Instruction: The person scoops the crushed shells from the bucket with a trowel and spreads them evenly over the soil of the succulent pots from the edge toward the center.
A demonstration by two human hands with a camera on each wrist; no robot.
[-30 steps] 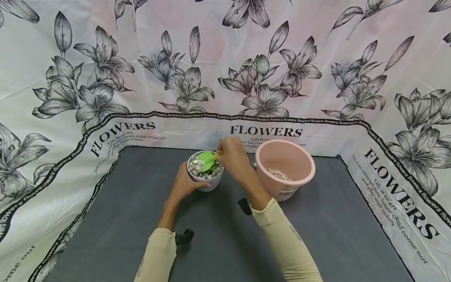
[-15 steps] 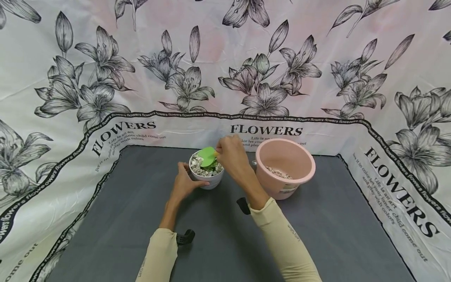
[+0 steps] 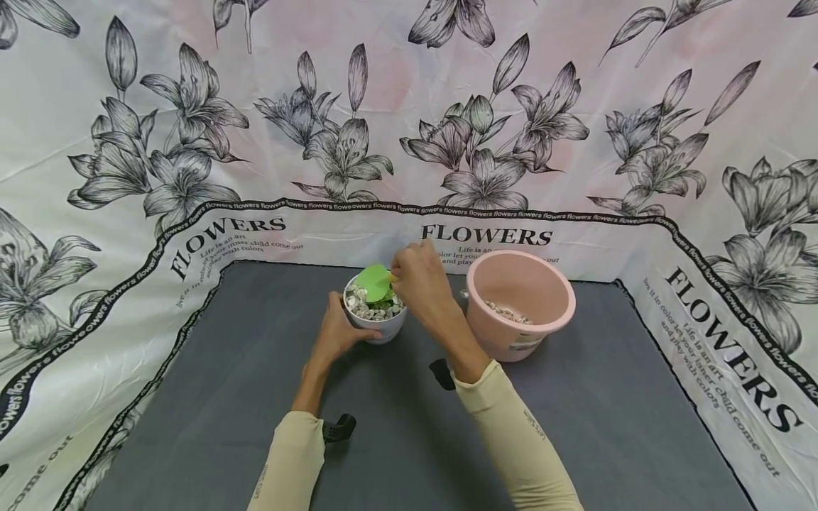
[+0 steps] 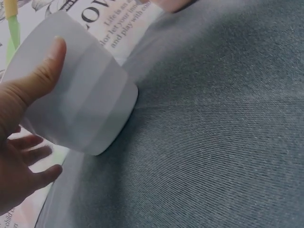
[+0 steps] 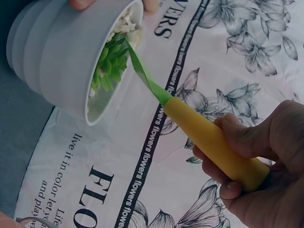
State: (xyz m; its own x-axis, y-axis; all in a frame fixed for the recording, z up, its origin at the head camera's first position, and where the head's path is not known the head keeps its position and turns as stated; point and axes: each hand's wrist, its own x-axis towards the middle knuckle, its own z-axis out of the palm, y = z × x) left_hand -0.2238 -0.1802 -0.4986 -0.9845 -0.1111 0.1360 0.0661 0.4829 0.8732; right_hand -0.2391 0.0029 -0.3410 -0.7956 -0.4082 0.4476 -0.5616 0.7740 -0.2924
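Observation:
Near the back edge of the cloth stands a white flower pot (image 3: 385,329), holding pale pebbles (image 3: 359,306) and a green succulent (image 5: 110,65). My left hand (image 3: 336,328) grips the pot, thumb pressed along its side; in the left wrist view several of its fingers are spread below the pot. My right hand (image 3: 423,284) holds a small trowel by its yellow handle (image 5: 209,140). The trowel's green blade (image 3: 374,282) slants over the pot, its tip among the pebbles beside the succulent in the right wrist view.
A larger pink bucket (image 3: 520,291) with some pebbles (image 3: 508,312) at its bottom stands right of the pot, close to my right forearm. A dark grey cloth (image 3: 396,440) covers the surface. Behind it hangs a white and pink sheet (image 3: 383,238) printed with flowers.
The trowel's blade has tipped over and risen slightly at the pot's back, showing more of its flat side. My left hand keeps its grip on the pot, and the bucket stays in place.

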